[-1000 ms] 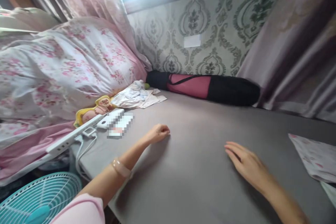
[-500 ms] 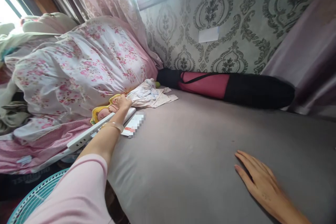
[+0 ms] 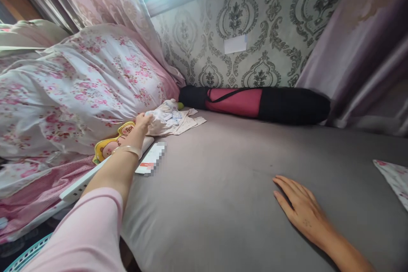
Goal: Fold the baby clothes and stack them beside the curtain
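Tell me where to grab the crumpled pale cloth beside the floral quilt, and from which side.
Probably best to pinch the bunched, raised folds at the left end of the crumpled cloth, coming from the near left, where the left hand touches it. The right end lies flat on the grey sheet, offering little to pinch.

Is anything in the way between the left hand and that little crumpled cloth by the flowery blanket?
No, nothing visible is in the way. The left hand is touching the near edge of the crumpled cloth, with no gap between them.
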### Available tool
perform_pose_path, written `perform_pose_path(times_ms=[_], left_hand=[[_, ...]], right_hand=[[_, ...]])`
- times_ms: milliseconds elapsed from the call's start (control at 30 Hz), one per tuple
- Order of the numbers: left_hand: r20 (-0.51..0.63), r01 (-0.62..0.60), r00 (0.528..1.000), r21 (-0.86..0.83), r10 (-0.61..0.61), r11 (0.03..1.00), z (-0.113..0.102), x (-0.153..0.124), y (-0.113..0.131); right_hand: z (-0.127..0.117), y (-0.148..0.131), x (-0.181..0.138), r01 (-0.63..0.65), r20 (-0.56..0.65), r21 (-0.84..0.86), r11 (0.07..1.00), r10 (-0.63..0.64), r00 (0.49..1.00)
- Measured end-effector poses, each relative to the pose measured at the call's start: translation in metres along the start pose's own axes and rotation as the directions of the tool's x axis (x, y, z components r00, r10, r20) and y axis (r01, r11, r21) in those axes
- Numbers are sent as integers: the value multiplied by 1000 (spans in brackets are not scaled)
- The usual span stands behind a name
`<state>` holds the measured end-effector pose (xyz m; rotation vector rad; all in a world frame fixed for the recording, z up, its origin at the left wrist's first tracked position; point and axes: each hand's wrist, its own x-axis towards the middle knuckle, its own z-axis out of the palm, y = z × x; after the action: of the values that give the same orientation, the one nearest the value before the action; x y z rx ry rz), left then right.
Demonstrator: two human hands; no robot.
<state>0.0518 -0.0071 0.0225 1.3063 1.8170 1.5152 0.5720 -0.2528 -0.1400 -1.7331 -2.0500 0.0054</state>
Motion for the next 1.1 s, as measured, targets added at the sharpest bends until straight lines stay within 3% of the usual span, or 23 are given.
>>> perform_pose_path(times_ms=[133, 233, 300, 467, 633, 733, 867, 967, 1033, 1100], left_hand=[[-32, 12, 999, -168, -18, 986, 27, 1, 35], [122, -15, 988, -525, 92, 851, 47, -16, 67], [237, 24, 952, -684, 192, 729, 60, -35, 86], [423, 154, 850, -769, 314, 620, 92, -87, 115], [521, 342, 792, -810, 318, 477, 130, -136, 112], [608, 457, 758, -753, 236, 474, 153, -165, 99], [760, 579, 630, -595, 157, 558, 175, -196, 78], [824, 632, 546, -524, 151, 571, 180, -209, 72], [827, 641, 536, -531, 171, 554, 178, -212, 73], [810, 633, 553, -560, 194, 535, 174, -213, 76]], right_hand=[[-1, 0, 0, 18, 3, 4, 1000, -18, 1000], [-2, -1, -1, 30, 3, 4, 1000, -30, 1000], [-3, -2, -1, 34, -1, 6, 999, -34, 999], [-7, -6, 1, 35, -3, 19, 999, -35, 999], [-16, -13, 1, 22, 31, 62, 998, -24, 999], [-22, -14, 1, 5, 41, 104, 995, -9, 999], [-40, -11, 9, -8, 130, 207, 978, -20, 991], [-64, -17, 29, -97, 249, 267, 959, 28, 968], [-76, -29, 48, -191, 179, 310, 931, 140, 974], [-81, -47, 68, -186, 47, 438, 880, 184, 982]])
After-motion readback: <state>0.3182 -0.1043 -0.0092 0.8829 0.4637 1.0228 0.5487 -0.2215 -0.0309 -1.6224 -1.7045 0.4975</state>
